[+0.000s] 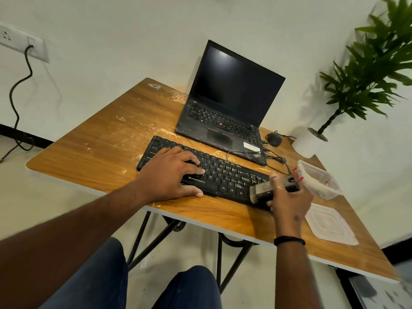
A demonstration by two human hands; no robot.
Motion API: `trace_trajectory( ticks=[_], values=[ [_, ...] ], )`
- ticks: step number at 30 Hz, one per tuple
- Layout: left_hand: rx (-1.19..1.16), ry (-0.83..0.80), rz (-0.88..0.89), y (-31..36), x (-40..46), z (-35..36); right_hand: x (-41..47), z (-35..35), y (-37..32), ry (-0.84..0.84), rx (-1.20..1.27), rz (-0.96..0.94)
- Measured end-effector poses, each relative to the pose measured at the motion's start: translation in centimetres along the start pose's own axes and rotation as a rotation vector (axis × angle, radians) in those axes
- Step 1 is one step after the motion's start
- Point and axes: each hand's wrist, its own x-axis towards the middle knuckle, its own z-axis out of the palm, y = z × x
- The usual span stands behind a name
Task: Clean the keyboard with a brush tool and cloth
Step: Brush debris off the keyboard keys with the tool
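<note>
The keyboard (214,172) lies at the near edge of the wooden table (93,152), set at an angle, its left end farther from you than its right end. Your left hand (171,172) lies flat on the left half of the keyboard, fingers extended across the keys and thumb against the near edge; it grips nothing. Your right hand (287,197) grasps the brush tool (262,190), fingers wrapped around its dark handle. The bristle head rests on the near right corner of the keyboard.

Behind the keyboard stands an open laptop (229,103), screen dark. A mouse (273,139) lies to the right of the laptop, with cables trailing toward the keyboard. A clear plastic container (321,179) sits just right of your right hand, and its flat lid (330,224) lies nearer to you at the table's right side. A potted plant (365,74) stands at the far right corner. Pale dust marks the tabletop left of the laptop.
</note>
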Motion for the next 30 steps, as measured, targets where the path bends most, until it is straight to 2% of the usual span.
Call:
trace_trajectory(
  ticks=[2,3,6,7,10,11,14,18,19,22,24,27,30],
  values=[
    [-0.003,0.011,0.002,0.0,0.0,0.0,-0.1,0.0,0.1,-0.129,-0.05,0.05],
    [-0.003,0.012,0.003,0.0,0.0,0.0,0.0,0.0,0.4,-0.131,-0.039,0.053],
    [0.003,0.005,0.003,-0.1,0.0,0.0,0.0,0.1,0.5,0.048,0.037,0.045],
    [0.006,0.005,0.003,0.0,0.0,0.0,-0.2,0.2,0.6,0.062,0.035,0.049],
    [0.0,-0.001,-0.004,-0.1,0.0,0.1,-0.9,0.5,0.6,-0.078,-0.003,0.062],
    [-0.001,-0.005,-0.006,-0.1,0.0,0.0,-0.9,0.5,0.5,-0.07,0.01,0.051],
    [0.009,-0.015,-0.005,0.0,0.1,0.0,-0.4,0.5,0.2,0.089,0.077,0.049],
    [0.0,-0.004,-0.006,-0.1,0.0,0.1,-1.1,1.9,0.4,-0.131,0.008,0.084],
    [-0.002,-0.006,-0.008,-0.1,0.0,0.1,-0.9,1.9,0.4,-0.107,0.013,0.071],
    [0.003,-0.023,-0.014,0.0,0.0,-0.1,-0.2,1.8,0.6,0.137,0.101,0.1],
    [0.001,-0.021,-0.015,0.0,0.0,-0.1,-0.7,2.8,0.8,0.114,0.105,0.13],
    [-0.01,-0.013,-0.018,0.0,0.0,0.0,-1.8,4.3,0.9,-0.006,0.05,0.049],
    [-0.016,-0.009,-0.014,0.1,0.0,-0.2,-1.3,3.8,0.3,0.152,0.053,0.019]
  ],
)
